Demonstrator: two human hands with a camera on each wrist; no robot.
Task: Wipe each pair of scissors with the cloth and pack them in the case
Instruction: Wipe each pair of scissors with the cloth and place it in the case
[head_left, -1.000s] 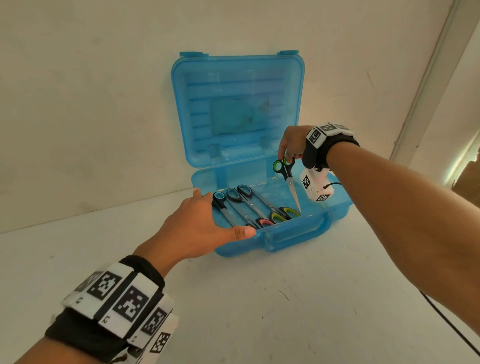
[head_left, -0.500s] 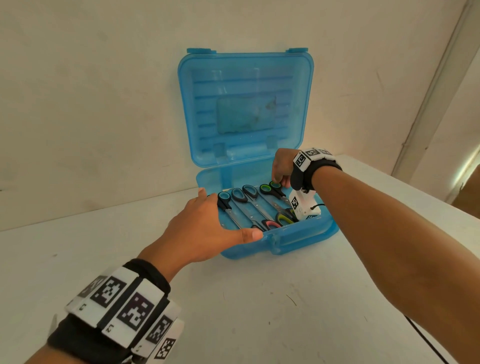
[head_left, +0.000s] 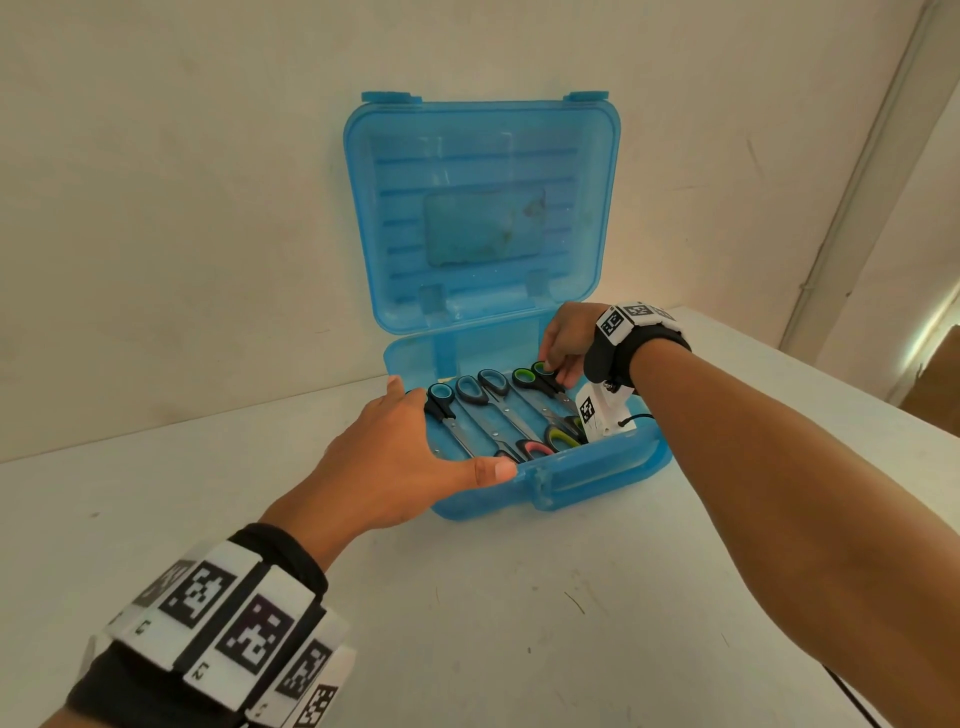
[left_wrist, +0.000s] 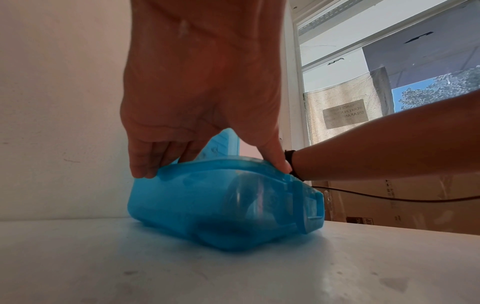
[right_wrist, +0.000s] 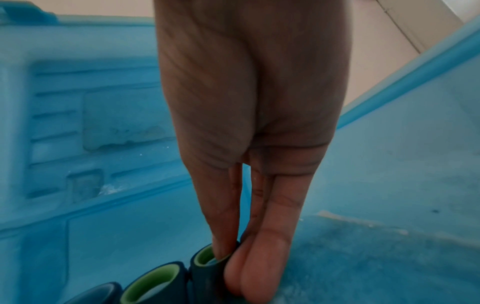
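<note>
A translucent blue case (head_left: 597, 467) stands open on the white table, its lid (head_left: 480, 156) upright against the wall. Several scissors lie side by side in the base, among them a blue-handled pair (head_left: 441, 405) at the left. My right hand (head_left: 550, 371) reaches into the back right of the base. It pinches one handle loop of the green-handled scissors (head_left: 525, 378), which lie rightmost in the row. In the right wrist view my right hand (right_wrist: 228, 257) has a fingertip inside that green loop (right_wrist: 205, 257). My left hand (head_left: 426, 436) rests spread over the case's front left corner, thumb on the front rim (left_wrist: 233, 164).
The table (head_left: 519, 623) is bare in front of the case. The wall is close behind the lid. The table's right edge (head_left: 831, 384) lies past my right arm, with a cardboard box (head_left: 935, 384) beyond it. A thin cable (left_wrist: 389, 197) trails from my right wrist.
My right hand has come down with the green-handled scissors, which hung blades-down above the case, and they now lie in the row. My left hand has stayed on the case.
</note>
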